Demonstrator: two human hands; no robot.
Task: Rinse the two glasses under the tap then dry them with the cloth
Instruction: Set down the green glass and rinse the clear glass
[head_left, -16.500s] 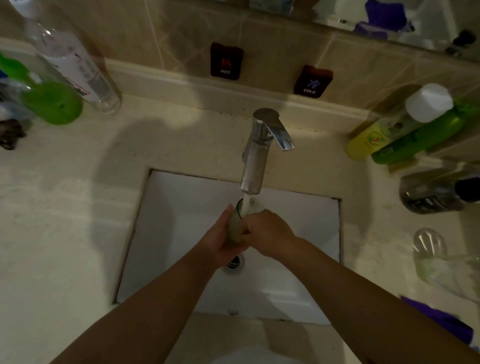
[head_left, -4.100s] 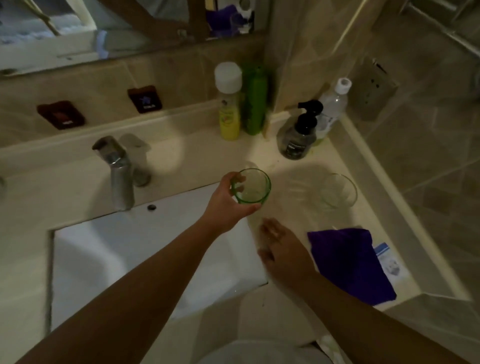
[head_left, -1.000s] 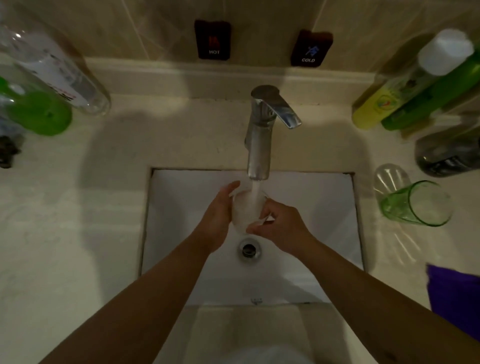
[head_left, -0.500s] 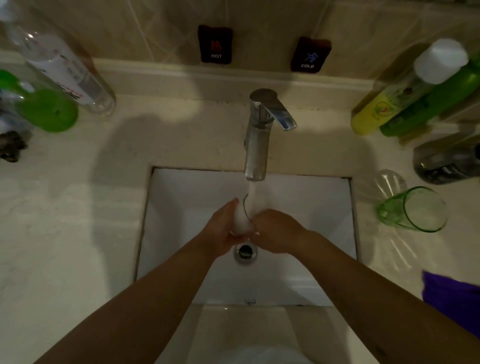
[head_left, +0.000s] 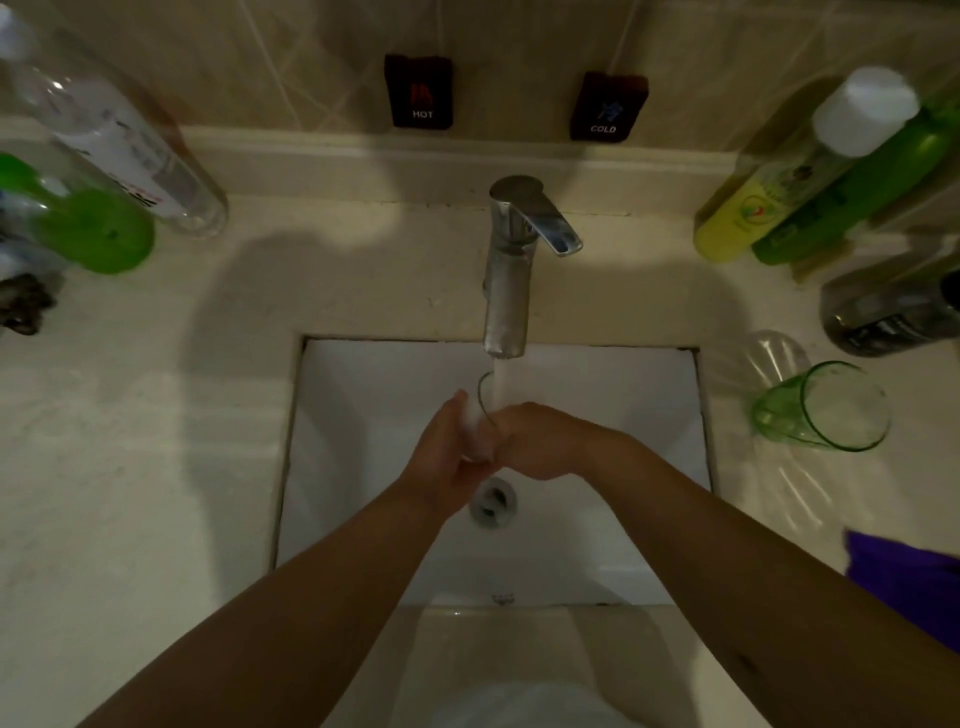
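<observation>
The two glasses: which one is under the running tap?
The clear glass, gripped by both hands over the sink. The green glass stands apart on the counter, untouched.

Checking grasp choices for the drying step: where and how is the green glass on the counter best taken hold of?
Grip the green glass round its side wall, near the middle, coming from above with the right hand. It stands upright on the beige counter right of the white sink, mouth open upward, wall clear on every side; the purple cloth lies apart, nearer the person.
</observation>
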